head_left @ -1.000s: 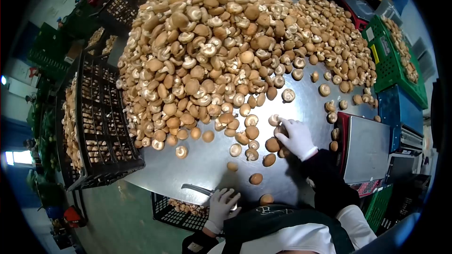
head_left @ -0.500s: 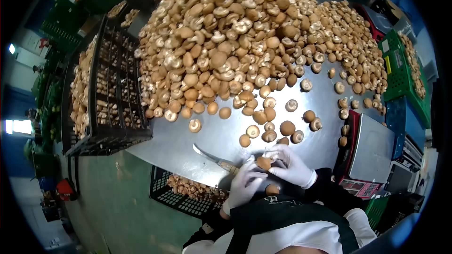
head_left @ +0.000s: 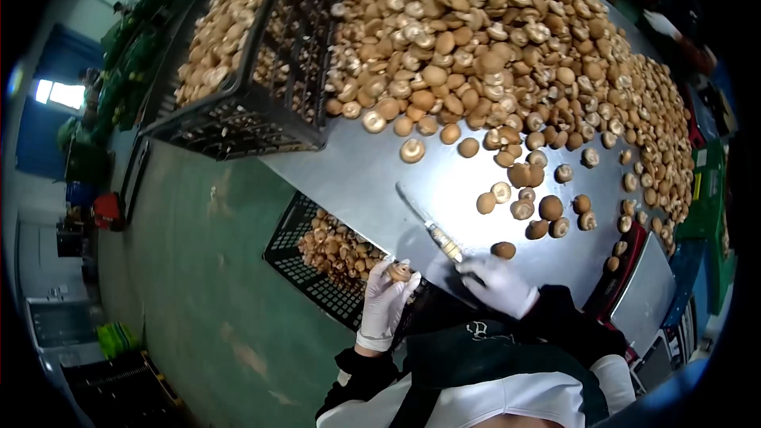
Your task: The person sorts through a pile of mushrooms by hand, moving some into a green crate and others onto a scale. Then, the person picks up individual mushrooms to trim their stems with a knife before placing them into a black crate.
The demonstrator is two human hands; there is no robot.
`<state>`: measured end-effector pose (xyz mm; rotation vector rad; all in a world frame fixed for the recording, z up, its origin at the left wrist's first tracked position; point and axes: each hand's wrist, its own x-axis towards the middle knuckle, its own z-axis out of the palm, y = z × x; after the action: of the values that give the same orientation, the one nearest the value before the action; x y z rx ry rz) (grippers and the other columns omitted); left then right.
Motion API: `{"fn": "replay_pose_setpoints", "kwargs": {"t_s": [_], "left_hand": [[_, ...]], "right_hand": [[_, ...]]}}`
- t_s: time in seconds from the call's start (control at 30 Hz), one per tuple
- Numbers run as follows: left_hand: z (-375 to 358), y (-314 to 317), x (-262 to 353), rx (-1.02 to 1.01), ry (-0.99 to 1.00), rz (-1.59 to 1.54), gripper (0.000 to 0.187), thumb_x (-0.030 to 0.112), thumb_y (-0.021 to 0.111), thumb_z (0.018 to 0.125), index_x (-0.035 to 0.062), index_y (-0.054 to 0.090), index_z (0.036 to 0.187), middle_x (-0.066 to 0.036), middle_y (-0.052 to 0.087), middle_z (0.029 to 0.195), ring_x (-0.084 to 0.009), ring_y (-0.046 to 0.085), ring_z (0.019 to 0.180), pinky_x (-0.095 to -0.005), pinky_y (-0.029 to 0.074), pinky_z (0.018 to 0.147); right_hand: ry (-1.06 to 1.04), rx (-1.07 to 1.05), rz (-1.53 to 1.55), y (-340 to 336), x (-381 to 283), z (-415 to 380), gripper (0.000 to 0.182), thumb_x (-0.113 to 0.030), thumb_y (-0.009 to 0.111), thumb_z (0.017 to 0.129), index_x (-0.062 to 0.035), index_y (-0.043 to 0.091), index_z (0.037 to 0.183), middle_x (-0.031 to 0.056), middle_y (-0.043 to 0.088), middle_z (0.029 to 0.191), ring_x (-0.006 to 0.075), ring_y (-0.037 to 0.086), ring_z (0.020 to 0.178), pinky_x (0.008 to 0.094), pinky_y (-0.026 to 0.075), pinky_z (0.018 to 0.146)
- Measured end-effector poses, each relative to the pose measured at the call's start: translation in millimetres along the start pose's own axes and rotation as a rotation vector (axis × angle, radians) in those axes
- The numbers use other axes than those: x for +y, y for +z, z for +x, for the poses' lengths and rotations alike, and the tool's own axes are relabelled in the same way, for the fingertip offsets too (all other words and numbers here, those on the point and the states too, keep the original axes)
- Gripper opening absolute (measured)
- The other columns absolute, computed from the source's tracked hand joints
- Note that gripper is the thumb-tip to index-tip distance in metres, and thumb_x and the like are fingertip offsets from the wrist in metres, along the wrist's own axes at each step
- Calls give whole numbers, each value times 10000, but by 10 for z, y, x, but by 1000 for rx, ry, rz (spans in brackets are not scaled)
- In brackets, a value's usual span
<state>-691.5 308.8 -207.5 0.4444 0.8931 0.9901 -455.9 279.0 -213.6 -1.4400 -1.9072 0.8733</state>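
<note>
Left hand [head_left: 386, 301], white-gloved, sits at lower centre of the frame, fingers curled around one mushroom [head_left: 400, 273]; it is held just past the near edge of the surface [head_left: 357, 182], above the black crate [head_left: 317, 257] of mushrooms that stands on the green floor [head_left: 206, 269] below.

Right hand [head_left: 498, 284], also gloved, is closed on the handle of the knife [head_left: 432, 226] at lower centre-right; the blade lies flat on the steel, tip pointing toward the upper left of the frame.

Big mushroom heap [head_left: 507, 47] fills upper centre and right. A few loose mushrooms [head_left: 547, 210] lie right of the blade. A second, full crate [head_left: 238, 55] sits upper left; a scale [head_left: 646, 293] at lower right.

Judgement on the step: the mushroom looks ready to go into the low crate.
- Let it go low and over the crate's middle, so it does not bounce off the rim.
- Keep the blade flat and pointed away from the left hand.
</note>
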Motion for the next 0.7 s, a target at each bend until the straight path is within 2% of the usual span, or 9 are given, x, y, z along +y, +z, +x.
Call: {"fn": "replay_pose_setpoints", "kwargs": {"t_s": [0.07, 0.17, 0.2, 0.3, 0.33, 0.4, 0.47, 0.5, 0.7], "left_hand": [[-41, -72, 9, 28, -36, -249, 430, -87, 489, 883, 76, 455, 1280, -147, 519, 1211, -258, 529, 1149, -443, 418, 1046], [-103, -166, -66, 23, 20, -233, 357, -40, 506, 896, 87, 483, 1229, -122, 527, 1211, -274, 514, 1176, -430, 420, 1049], [-131, -200, -76, 12, 31, -232, 352, -42, 506, 894, 86, 485, 1220, -121, 532, 1204, -282, 518, 1170, -438, 421, 1048], [-192, -239, -67, 68, 65, -231, 360, -56, 496, 884, 82, 482, 1217, -143, 533, 1208, -290, 527, 1161, -454, 429, 1035], [-212, -255, -75, 110, 76, -229, 366, -59, 494, 881, 82, 481, 1218, -151, 533, 1212, -289, 531, 1157, -456, 433, 1029], [-228, -303, -104, 117, 80, -269, 366, -54, 495, 878, 73, 479, 1222, -163, 535, 1221, -280, 529, 1167, -449, 432, 1032], [-226, -327, -132, 165, 28, -337, 376, -107, 476, 877, 64, 508, 1210, -127, 555, 1175, -254, 536, 1159, -454, 443, 1024], [-236, -327, -143, 196, -4, -331, 368, -97, 488, 874, 47, 511, 1211, -126, 567, 1174, -240, 548, 1149, -426, 456, 1011], [-387, -344, -144, 84, 42, -374, 370, -64, 500, 856, 28, 505, 1215, -151, 563, 1204, -272, 545, 1148, -412, 459, 1002]], "right_hand": [[93, -56, -240, 83, -82, 397, 344, -192, 694, 768, -38, 581, 1055, 140, 615, 998, 316, 609, 900, 392, 510, 754], [236, -157, -487, 295, -67, 841, 536, -281, 713, 735, -19, 524, 1163, 131, 591, 964, 321, 610, 865, 428, 511, 685], [260, -218, -454, 212, -99, 862, 392, -149, 645, 759, -22, 511, 1105, 186, 561, 1034, 379, 599, 816, 431, 516, 751], [303, -225, -28, 374, 152, 816, 219, -89, 572, 793, -7, 568, 996, 226, 566, 1002, 395, 584, 862, 428, 485, 782], [231, -237, 18, 345, 40, 756, 242, -84, 556, 801, -14, 550, 1032, 205, 564, 983, 372, 591, 861, 409, 488, 772], [47, -139, 168, 209, -489, 626, 211, -92, 535, 803, -38, 553, 1007, 152, 582, 842, 334, 596, 687, 402, 491, 626], [-62, -280, -14, 213, -654, 534, 282, -100, 531, 805, -63, 507, 1083, 132, 547, 914, 317, 600, 736, 404, 500, 644], [-160, -293, -95, 248, -675, 521, 258, -116, 536, 804, -67, 523, 1058, 134, 549, 894, 311, 600, 746, 401, 506, 657], [-141, -336, -219, 379, -679, 512, 199, -166, 558, 805, -43, 533, 959, 124, 553, 877, 297, 610, 740, 398, 506, 632]]}}
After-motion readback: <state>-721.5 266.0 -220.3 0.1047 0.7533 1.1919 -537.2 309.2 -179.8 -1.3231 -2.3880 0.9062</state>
